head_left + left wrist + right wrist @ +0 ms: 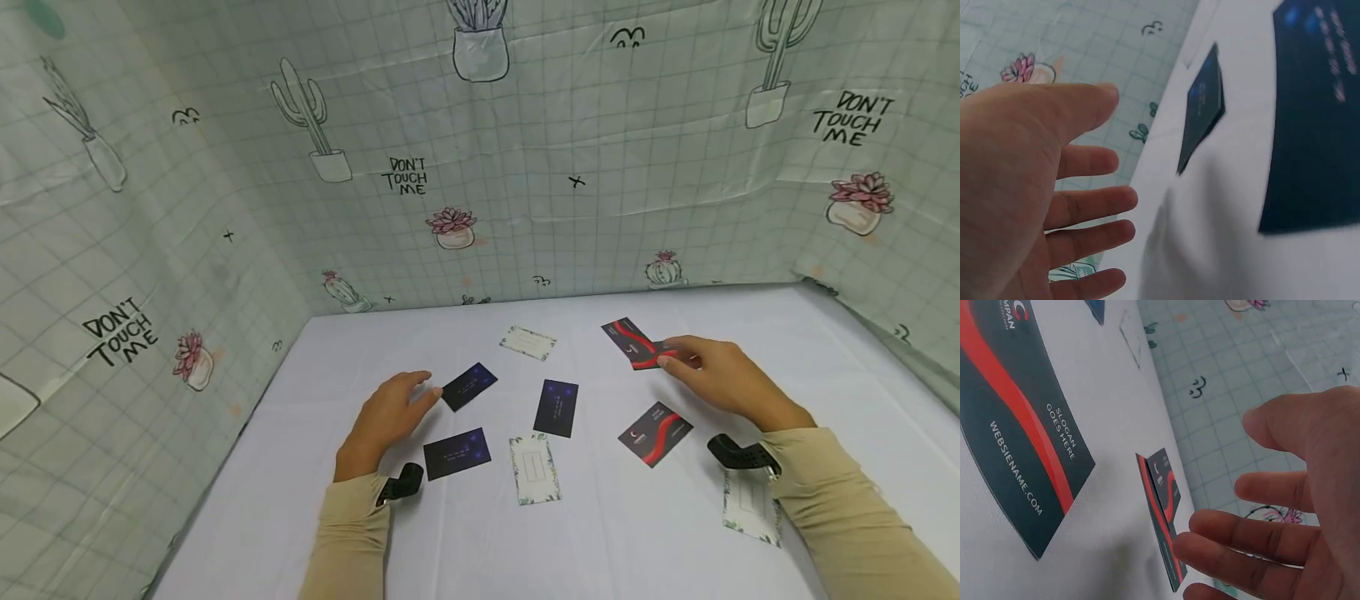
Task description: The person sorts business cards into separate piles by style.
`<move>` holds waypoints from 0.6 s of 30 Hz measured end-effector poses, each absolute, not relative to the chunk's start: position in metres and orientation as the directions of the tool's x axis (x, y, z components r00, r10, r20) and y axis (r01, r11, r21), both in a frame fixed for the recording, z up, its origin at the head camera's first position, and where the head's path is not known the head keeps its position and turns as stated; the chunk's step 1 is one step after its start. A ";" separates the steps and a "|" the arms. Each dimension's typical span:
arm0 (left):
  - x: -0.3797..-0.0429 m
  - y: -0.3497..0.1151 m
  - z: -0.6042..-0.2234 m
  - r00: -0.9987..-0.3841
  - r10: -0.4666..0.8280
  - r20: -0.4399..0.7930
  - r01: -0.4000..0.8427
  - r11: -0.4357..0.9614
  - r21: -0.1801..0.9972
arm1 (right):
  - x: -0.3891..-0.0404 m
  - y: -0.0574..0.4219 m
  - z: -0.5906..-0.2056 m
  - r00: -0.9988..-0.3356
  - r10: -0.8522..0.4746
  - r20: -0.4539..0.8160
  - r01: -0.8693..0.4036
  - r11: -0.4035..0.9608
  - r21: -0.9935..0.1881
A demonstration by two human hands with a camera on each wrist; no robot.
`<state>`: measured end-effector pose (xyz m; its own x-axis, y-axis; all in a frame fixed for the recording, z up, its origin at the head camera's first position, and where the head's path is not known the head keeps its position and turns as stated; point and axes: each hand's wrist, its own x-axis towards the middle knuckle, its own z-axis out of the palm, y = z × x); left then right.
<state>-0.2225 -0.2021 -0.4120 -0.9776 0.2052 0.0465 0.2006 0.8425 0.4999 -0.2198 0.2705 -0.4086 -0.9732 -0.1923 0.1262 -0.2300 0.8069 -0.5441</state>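
My left hand [386, 417] hovers with fingers spread beside a dark blue business card [469, 386], its thumb tip close to the card's left corner. In the left wrist view the thumb and fingers [1094, 209] are extended and nothing is between them. On the far right, my right hand [723, 375] is over two overlapping black-and-red business cards [626, 340], its fingertips right at the nearer one [1159, 528]. Its thumb and fingers stand apart in the right wrist view. Another black-and-red card [655, 433] lies nearer, below that hand.
Two more dark blue cards [457, 454] lie near the middle and left. White cards with leafy borders lie at the back [528, 342], front middle [535, 471] and under the right forearm [750, 504]. Patterned cloth walls [525, 233] border the white table [360, 342].
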 end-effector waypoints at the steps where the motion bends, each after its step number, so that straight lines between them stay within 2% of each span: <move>1: -0.223 -0.202 -0.411 -0.978 0.202 0.042 0.194 0.832 0.520 | -0.221 0.269 -0.408 -0.973 -0.195 0.120 -0.229 0.803 -0.551; 9: -0.226 -0.195 -0.410 -0.978 0.207 -0.002 0.171 0.816 0.552 | -0.224 0.257 -0.408 -0.976 -0.202 0.077 -0.207 0.764 -0.611; 18: -0.232 -0.194 -0.412 -0.970 0.243 0.004 0.204 0.804 0.558 | -0.237 0.236 -0.414 -0.963 -0.270 0.023 -0.184 0.591 -0.786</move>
